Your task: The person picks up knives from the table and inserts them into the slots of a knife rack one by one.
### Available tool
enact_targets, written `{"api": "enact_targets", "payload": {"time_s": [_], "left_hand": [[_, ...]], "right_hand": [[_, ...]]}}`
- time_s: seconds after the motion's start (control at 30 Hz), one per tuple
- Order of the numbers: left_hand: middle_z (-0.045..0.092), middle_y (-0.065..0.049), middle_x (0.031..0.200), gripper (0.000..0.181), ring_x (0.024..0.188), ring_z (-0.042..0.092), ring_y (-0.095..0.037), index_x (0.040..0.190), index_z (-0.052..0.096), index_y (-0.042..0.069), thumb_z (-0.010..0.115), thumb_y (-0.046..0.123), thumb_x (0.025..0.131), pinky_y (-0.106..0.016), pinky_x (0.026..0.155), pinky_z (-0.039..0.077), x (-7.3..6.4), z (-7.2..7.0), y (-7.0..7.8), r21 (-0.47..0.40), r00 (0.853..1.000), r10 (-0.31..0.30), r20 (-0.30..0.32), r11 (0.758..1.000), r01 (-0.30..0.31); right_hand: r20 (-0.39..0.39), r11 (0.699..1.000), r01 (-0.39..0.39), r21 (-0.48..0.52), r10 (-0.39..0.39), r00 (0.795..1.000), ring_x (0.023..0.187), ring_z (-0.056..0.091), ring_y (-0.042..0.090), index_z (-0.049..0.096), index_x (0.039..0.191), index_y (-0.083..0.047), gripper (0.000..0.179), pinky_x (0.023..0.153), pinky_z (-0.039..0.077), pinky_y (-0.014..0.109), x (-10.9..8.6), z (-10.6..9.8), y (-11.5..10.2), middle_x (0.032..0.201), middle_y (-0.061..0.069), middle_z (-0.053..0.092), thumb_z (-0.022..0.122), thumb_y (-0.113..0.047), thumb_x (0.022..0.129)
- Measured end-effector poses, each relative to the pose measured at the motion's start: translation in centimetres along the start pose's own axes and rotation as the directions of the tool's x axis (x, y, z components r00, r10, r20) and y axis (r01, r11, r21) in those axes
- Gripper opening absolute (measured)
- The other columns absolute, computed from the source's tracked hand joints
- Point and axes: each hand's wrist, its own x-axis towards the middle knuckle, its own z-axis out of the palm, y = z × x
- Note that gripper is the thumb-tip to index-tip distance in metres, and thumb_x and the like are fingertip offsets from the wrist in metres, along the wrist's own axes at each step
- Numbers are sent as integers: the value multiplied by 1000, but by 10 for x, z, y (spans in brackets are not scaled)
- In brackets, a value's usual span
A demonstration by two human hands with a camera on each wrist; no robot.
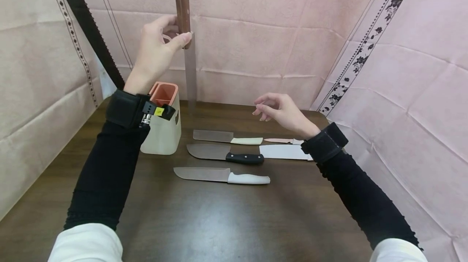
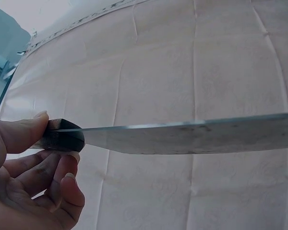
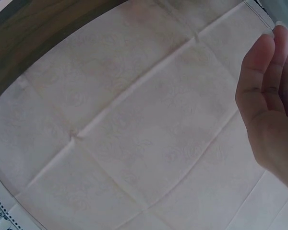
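Note:
My left hand (image 1: 161,46) pinches a wooden-handled knife (image 1: 183,6) near the blade end of its handle. The knife hangs upright, handle up and blade down, to the right of the white knife block (image 1: 161,136) with its orange top. In the left wrist view the thumb and fingers grip the handle, and the blade (image 2: 192,136) stretches off to the right. Over the table my right hand (image 1: 283,111) hovers with loosely bent fingers and holds nothing. Below and left of it lie a green-handled cleaver (image 1: 246,141), a black-handled knife (image 1: 245,158) and a white-handled knife (image 1: 248,178).
A small pink-bladed knife (image 1: 277,140) and a broad white blade (image 1: 283,152) lie by the right wrist, their handles partly covered. Pink cloth (image 1: 248,50) hangs behind and along both sides of the brown table (image 1: 204,229).

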Motion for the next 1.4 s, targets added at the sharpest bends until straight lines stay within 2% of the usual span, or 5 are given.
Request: {"api": "enact_targets", "payload": {"time_s": [0.17, 0.4, 0.53, 1.03, 1.4], "left_hand": [[66, -9, 112, 39, 88, 53, 1, 129, 59, 8, 64, 24, 93, -20, 85, 38, 4, -11, 0, 34, 999, -1, -34, 999, 2], [60, 11, 98, 37, 91, 54, 0, 128, 60, 9, 63, 23, 94, -22, 87, 38, 10, -23, 4, 10, 997, -4, -72, 1000, 4], [58, 14, 98, 37, 93, 54, -1, 128, 59, 10, 63, 24, 94, -22, 89, 38, 14, -31, 6, 1, 996, -16, -86, 1000, 16], [59, 16, 100, 34, 93, 52, 4, 128, 60, 11, 59, 23, 96, -19, 89, 38, 13, -65, 0, 92, 987, -6, -158, 996, 21], [63, 1, 119, 38, 96, 51, 3, 133, 56, 14, 57, 24, 97, -20, 92, 39, 13, -80, -11, 108, 987, -65, -150, 991, 82]], "right_hand": [[11, 1000, -10, 12, 10, 1000, 69, 64, 11, 62, 116, -2, 23, 67, 57, 26, 2, 3, 1, 98, 18, 72, 57, -13, 97], [27, 1000, -22, -9, 22, 999, 70, 64, 11, 61, 117, -2, 24, 68, 56, 26, 2, 3, 3, 99, 18, 72, 57, -14, 97], [33, 999, -30, -18, 30, 999, 71, 65, 11, 61, 117, -2, 23, 68, 56, 26, 1, 2, 3, 100, 18, 72, 56, -14, 97], [62, 999, -34, -19, 35, 997, 72, 65, 14, 63, 115, -5, 22, 67, 56, 27, 4, 9, 7, 100, 15, 72, 57, -17, 97], [66, 999, -25, -34, 27, 997, 72, 65, 12, 62, 116, -3, 24, 68, 56, 25, 3, 11, 7, 101, 16, 72, 57, -16, 97]]}}
